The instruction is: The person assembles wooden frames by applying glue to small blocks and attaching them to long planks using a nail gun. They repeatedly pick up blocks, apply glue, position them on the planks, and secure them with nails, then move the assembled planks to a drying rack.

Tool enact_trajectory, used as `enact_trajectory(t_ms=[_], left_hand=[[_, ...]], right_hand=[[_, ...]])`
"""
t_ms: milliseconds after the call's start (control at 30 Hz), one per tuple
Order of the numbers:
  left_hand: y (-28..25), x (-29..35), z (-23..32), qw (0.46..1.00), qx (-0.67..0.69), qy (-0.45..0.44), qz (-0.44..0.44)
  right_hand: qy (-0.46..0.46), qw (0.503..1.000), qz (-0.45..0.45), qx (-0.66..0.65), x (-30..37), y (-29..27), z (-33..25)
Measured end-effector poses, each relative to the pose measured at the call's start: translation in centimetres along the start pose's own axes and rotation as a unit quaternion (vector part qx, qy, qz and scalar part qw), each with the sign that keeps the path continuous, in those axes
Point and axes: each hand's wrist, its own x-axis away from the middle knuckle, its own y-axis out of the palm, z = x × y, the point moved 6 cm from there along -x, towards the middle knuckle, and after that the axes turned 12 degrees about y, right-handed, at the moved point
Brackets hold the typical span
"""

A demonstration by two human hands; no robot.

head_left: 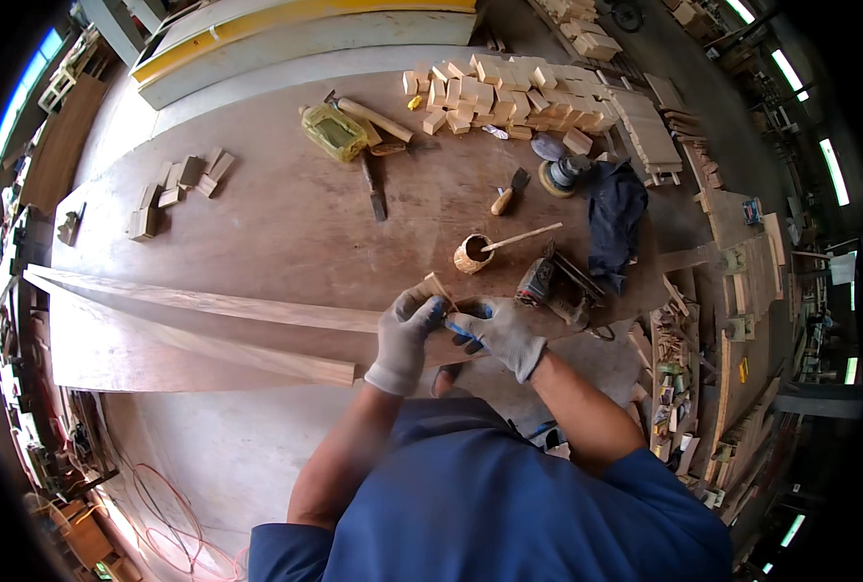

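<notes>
Table (pixel 286 233) near edge passes close by the grip, partly hidden by gloves and arms; the person's body sits just behind, so little room that way; floor (pixel 213 436) shows beyond the edge, behind and left of the grip; widest open room is tabletop ahead-left, between the long strips and the small blocks (pixel 194 173); upper long strip (pixel 257 309) runs off left, its near end just beside the left hand; lower long strip (pixel 286 355) ends near the left wrist, close to table edge; ahead-right is tighter: pot (pixel 468 258) with a stick (pixel 528 235) just ahead, power tool (pixel 538 283) near on the right, dark cloth (pixel 616 218) past that; scraper (pixel 501 202) and sander (pixel 556 181) farther ahead-right; chisel (pixel 374 194), hammer (pixel 378 120) and yellow container (pixel 335 132) well ahead, slightly left; block pile (pixel 509 92) farthest ahead; small wood piece (pixel 437 285) is right at the grip, between the two hands, tilted, upper end poking out ahead of the fingers, lower end hidden; left hand (pixel 404 335) gloved, thumb and fingers closed around it; right hand (pixel 499 333) gloved, fingers curled in close at its lower part, can't tell if pinching or only touching.
</notes>
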Motion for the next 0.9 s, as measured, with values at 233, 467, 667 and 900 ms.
enact_trajectory(t_ms=[233,467,667,900], left_hand=[[1.9,1.0,0.3,0.994,-0.111,0.023,-0.003],[1.9,2.1,-0.6,0.989,-0.144,0.03,-0.025],[0.7,2.6,-2.3,0.986,-0.166,0.005,-0.034],[0.7,2.8,-2.8,0.984,-0.174,-0.001,-0.049]], right_hand=[[0.04,0.951,-0.16,-0.263,0.7,-0.3,3.8],[0.009,0.746,-0.416,-0.52,-0.2,-1.9,7.9],[-0.01,0.744,-0.409,-0.529,-0.4,-2.7,7.9],[-0.015,0.756,-0.383,-0.531,-0.1,-2.8,8.0]])
